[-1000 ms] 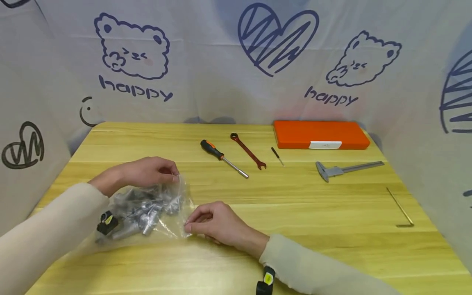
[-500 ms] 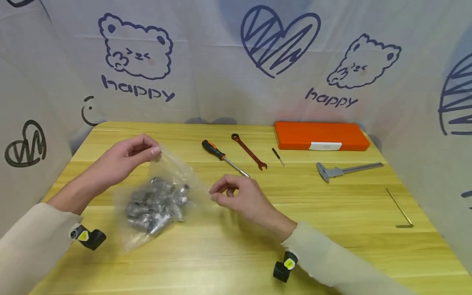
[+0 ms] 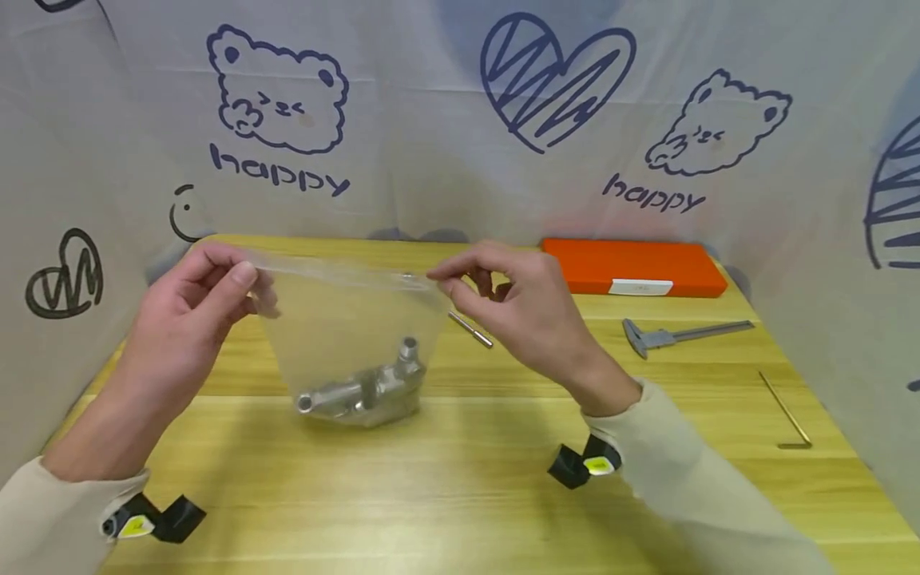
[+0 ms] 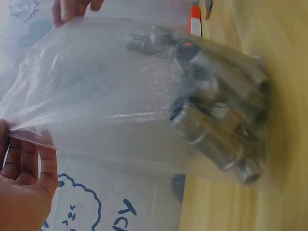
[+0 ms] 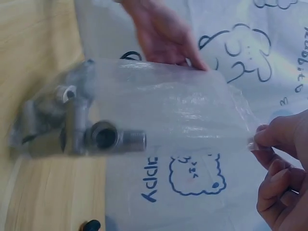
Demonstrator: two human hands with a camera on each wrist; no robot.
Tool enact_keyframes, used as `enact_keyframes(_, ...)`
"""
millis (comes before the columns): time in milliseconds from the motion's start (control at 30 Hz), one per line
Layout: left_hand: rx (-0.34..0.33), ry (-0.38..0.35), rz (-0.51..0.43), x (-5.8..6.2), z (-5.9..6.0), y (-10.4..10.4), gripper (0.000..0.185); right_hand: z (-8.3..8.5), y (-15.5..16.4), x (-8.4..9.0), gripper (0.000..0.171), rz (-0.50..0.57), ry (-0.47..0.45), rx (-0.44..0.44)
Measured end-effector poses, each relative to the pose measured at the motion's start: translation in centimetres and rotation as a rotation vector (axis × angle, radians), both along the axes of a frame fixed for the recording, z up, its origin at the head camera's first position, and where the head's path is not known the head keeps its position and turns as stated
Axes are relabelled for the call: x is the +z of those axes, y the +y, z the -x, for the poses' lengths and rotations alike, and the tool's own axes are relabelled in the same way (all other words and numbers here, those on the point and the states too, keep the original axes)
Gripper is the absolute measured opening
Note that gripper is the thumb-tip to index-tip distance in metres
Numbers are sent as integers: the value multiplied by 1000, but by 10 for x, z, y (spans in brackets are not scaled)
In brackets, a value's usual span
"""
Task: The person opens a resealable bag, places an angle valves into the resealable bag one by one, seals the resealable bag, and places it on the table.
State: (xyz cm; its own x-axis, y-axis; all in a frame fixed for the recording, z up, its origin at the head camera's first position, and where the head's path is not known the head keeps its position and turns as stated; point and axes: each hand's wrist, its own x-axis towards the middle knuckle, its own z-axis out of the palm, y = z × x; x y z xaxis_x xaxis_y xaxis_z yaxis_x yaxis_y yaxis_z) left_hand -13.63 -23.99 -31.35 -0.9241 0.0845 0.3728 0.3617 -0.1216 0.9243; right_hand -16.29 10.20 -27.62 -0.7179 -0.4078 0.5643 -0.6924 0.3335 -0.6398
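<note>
A clear bag (image 3: 352, 319) is held up over the middle of the table (image 3: 460, 495), its mouth stretched level from 9 to 3 o'clock and its body hanging straight down. The left corner of the mouth is pinched by the left hand (image 3: 197, 307), thumb against fingers; the right corner is pinched by the right hand (image 3: 517, 307) in the same way. Metal fittings (image 3: 362, 387) are gathered in the sagging bottom of the bag, which looks to rest on the table or hang just above it; the long axis of the heap runs roughly 8 to 2 o'clock, with one threaded end turned up. Behind the right hand, at 1 o'clock from the bag, a screwdriver (image 3: 470, 329) shaft shows, its handle hidden by the hand. Further off toward 2 o'clock an orange case (image 3: 636, 267) lies along the far edge, with a caliper (image 3: 679, 334) in front of it and a hex key (image 3: 787, 411) near the right edge at 3 o'clock. A printed cloth (image 3: 431, 120) is hung round the table.
</note>
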Motion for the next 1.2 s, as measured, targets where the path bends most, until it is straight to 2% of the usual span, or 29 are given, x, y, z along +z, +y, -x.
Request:
enact_keyframes(100, -7, -1, -20, -4, -6, 4, 12, 2, 2, 0, 14, 56, -30, 35)
enact_keyframes(233, 50, -8, 27, -8, -11, 8, 14, 6, 6, -9, 17, 93, -152, 58)
enact_keyframes(367, 104, -1, 88, -10, -15, 11, 15, 12, 11, -16, 24, 46, -252, 52)
enact_keyframes(467, 114, 12, 98, -12, -17, 11, 14, 15, 13, -18, 19, -1, -288, 37)
enact_keyframes(667, 145, 38, 83, -15, -17, 10, 13, 17, 12, -22, 9, -26, -273, 6)
enact_keyframes(733, 171, 52, 100, -15, -16, 11, 13, 18, 11, -24, 9, -16, -259, 7)
enact_keyframes(900, 276, 107, 211, -15, -15, 15, 10, 20, 7, -32, 7, 29, -227, -1)
enact_keyframes(1000, 319, 150, 211, -15, -16, 19, 7, 19, 5, -36, 5, 59, -195, -5)
enact_keyframes(1133, 337, 181, 187, -16, -17, 24, 10, 16, 1, -40, 5, 93, -145, 2)
enact_keyframes(1200, 347, 180, 218, -16, -17, 25, 11, 15, 0, -41, 4, 102, -132, 6)
